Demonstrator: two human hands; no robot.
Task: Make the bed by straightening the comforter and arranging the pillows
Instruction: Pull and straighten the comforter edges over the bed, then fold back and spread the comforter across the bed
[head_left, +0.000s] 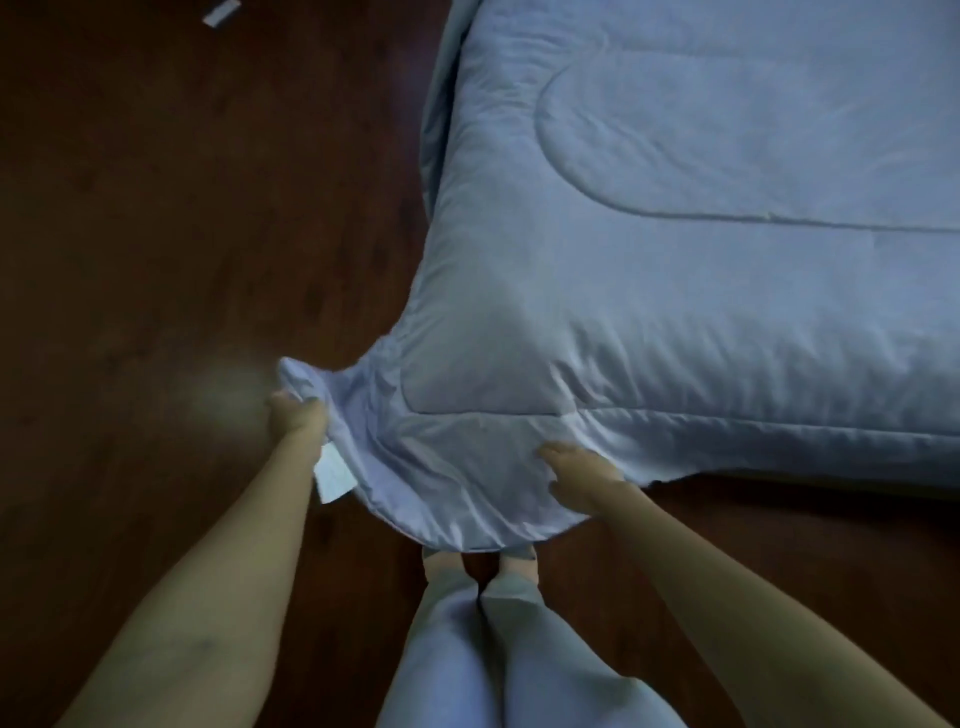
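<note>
My left grip (296, 415) clamps a corner of the pale blue quilted comforter (675, 260) — right grip (576, 478) on its hem, clasp unclear. Straightening; next, an even tug.

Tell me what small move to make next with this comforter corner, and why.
Probably draw the comforter corner down and toward you to flatten it. Your left hand grips the bunched corner, held out over the floor; your right hand is on the near edge, and creases fan between them.
</note>
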